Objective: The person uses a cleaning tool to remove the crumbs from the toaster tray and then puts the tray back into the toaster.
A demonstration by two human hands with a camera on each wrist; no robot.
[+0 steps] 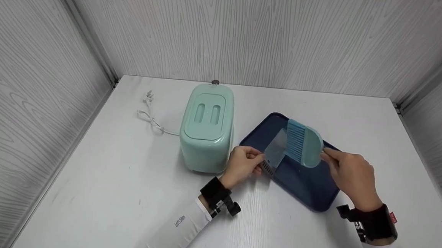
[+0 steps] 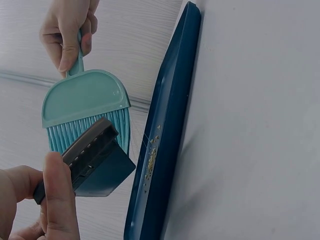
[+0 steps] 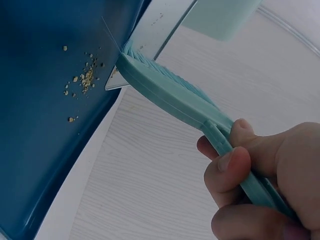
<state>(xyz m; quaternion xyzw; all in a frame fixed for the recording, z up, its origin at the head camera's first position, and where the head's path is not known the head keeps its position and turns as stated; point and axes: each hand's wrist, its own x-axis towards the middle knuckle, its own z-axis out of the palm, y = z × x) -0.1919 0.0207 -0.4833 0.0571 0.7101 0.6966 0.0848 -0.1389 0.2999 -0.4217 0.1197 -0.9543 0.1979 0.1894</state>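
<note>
My left hand [image 1: 241, 162] pinches the dark slotted edge of a thin see-through plate [image 1: 276, 147], tilted over the navy tray [image 1: 311, 187]. In my right hand [image 1: 353, 177] is the handle of a teal hand brush [image 1: 312, 148], its fingers curled round it. The bristles [image 2: 90, 131] point at the plate and overlap it in the left wrist view. A few specks show on the plate [image 3: 161, 22] in the right wrist view. Below, yellowish crumbs [image 3: 86, 79] lie scattered on the tray.
Left of the tray stands a mint-green appliance [image 1: 206, 115] with two oblong recesses on top, close beside my left hand. A white power cord [image 1: 155, 124] with its plug lies on the white table [image 1: 98, 178]. Pale wood-grain panels [image 1: 241, 37] close off the back and sides.
</note>
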